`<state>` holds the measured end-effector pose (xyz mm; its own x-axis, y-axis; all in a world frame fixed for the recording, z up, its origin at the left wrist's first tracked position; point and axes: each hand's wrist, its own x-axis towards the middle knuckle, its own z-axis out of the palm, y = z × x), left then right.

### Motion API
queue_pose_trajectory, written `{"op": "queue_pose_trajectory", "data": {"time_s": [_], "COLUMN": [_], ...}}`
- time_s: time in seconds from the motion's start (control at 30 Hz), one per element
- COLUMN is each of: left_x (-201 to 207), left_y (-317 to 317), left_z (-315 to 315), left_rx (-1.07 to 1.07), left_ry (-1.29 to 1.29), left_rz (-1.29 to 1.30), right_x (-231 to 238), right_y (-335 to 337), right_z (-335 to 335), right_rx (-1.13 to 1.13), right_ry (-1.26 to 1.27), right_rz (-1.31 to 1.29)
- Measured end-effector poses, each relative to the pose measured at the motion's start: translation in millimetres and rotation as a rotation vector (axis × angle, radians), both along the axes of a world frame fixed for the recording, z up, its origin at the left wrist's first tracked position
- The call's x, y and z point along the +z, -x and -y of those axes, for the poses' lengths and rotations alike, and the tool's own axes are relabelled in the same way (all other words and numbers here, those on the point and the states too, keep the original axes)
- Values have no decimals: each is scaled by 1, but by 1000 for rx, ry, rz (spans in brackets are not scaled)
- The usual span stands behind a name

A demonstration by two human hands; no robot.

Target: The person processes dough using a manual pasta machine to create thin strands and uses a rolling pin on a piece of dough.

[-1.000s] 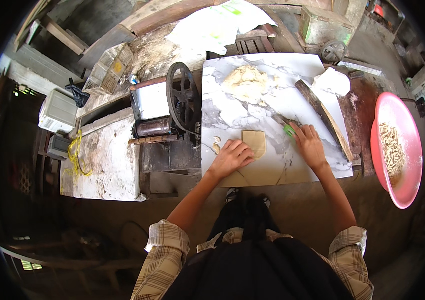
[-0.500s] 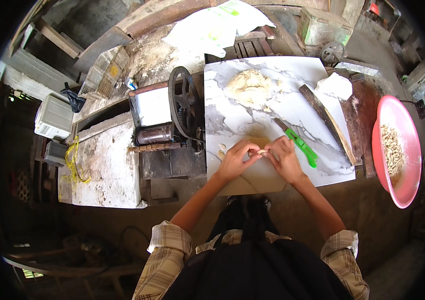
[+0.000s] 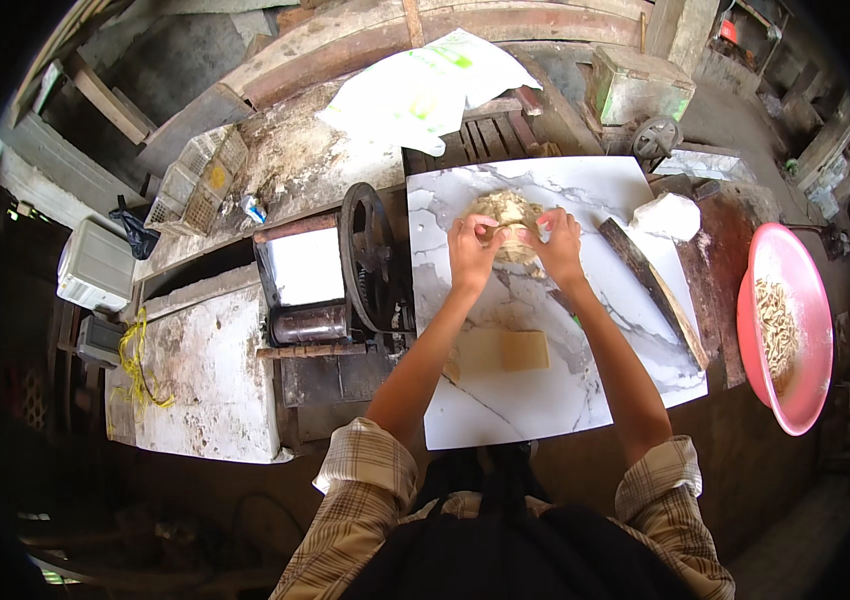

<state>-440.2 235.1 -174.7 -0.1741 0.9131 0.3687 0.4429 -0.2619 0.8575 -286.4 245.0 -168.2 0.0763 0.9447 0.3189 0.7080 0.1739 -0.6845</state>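
A mound of pale, crumbly dough lies toward the far side of a white marble-patterned board. My left hand is at its near left edge, with thumb and fingers pinched on a bit of dough. Facing it, my right hand grips at the right side of the same mound, fingertips bent in. Nearer me on the board lies a flat yellowish rectangular piece. A green utility knife is mostly hidden beneath my right forearm.
A dark wooden stick and a white lump lie along the board's right side. Further right stands a pink basin holding small dough pieces. A hand-wheel roller machine stands left; a white sack lies behind.
Both hands have moved away from me, from the near part of the board to the dough mound. The yellowish rectangle is now uncovered, and my right forearm covers the knife. The view has shifted.
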Motion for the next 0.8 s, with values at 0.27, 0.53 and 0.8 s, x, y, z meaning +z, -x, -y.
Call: {"op": "queue_pose_trajectory", "data": {"time_s": [0.27, 0.53, 0.8], "left_x": [2, -4, -11], "left_y": [-3, 15, 4], "left_z": [4, 144, 171], "left_rx": [35, -484, -456], "left_ry": [-213, -97, -62], "left_rz": [-190, -330, -291], "right_x": [6, -10, -18], "right_y": [11, -10, 0], "right_z": [18, 162, 181], "right_rx": [-25, 364, 320], "right_ry": [-167, -137, -111], "right_rz": [39, 339, 400]}}
